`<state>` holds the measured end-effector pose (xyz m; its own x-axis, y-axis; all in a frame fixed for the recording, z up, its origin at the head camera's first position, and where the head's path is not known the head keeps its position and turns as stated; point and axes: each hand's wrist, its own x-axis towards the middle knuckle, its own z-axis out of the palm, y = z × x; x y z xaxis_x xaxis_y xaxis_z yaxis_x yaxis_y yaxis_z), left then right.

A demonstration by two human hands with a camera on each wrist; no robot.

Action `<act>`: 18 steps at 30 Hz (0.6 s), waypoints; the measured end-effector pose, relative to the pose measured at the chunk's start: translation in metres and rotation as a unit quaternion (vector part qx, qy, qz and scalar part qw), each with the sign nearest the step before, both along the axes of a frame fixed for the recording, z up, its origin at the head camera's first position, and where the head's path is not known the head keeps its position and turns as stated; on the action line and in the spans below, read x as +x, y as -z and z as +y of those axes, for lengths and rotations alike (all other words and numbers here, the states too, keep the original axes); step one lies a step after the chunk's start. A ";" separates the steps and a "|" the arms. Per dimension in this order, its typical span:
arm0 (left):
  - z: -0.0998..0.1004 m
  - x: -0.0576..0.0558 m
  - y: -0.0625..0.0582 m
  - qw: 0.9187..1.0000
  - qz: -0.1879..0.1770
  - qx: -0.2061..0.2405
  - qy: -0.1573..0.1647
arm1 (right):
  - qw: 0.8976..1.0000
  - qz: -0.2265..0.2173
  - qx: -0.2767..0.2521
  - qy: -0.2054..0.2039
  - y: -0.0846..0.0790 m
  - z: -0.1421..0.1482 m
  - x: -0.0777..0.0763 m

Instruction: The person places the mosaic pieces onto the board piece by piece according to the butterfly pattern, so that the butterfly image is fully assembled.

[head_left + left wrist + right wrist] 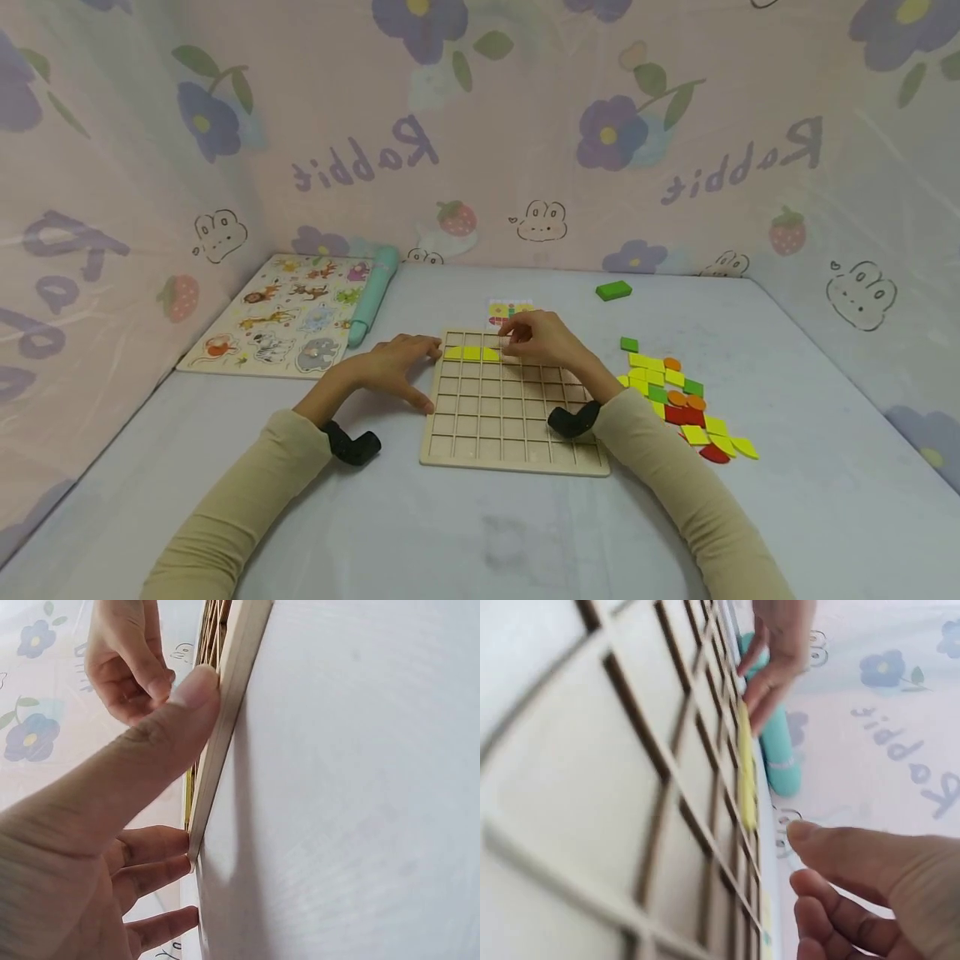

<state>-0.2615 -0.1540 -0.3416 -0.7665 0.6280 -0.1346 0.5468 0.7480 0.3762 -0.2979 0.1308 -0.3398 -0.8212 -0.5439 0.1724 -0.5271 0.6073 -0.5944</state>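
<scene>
A square wooden grid board [491, 425] lies flat on the table, with yellow pieces [472, 353] in a row of cells near its far left corner. My left hand [390, 371] spreads along the board's left edge; in the left wrist view the thumb [196, 688] and fingertips touch that edge. Over the far part of the board hovers my right hand [546, 337], fingers loosely bent. In the right wrist view a gap shows between its thumb [840, 844] and bent fingers, with nothing visible there. Just beyond the board lies a small coloured pattern card [510, 310], partly covered by the right hand.
Loose yellow, green, orange and red flat pieces [675, 387] are scattered right of the board. A green block [613, 290] sits farther back. At the left are an animal puzzle board [281, 321] and a teal stick-shaped object [372, 296]. A printed curtain [510, 125] surrounds the table.
</scene>
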 end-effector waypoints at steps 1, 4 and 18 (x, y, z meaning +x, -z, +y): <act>0.000 0.000 0.000 1.000 0.000 0.000 0.000 | 1.000 0.006 0.000 0.002 -0.002 0.006 0.000; 0.001 0.000 -0.001 1.000 0.003 -0.004 0.001 | 1.000 0.020 0.004 0.010 -0.010 0.030 0.000; 0.000 0.000 0.001 1.000 -0.002 0.001 -0.002 | 0.988 0.001 0.080 0.132 -0.016 0.171 0.014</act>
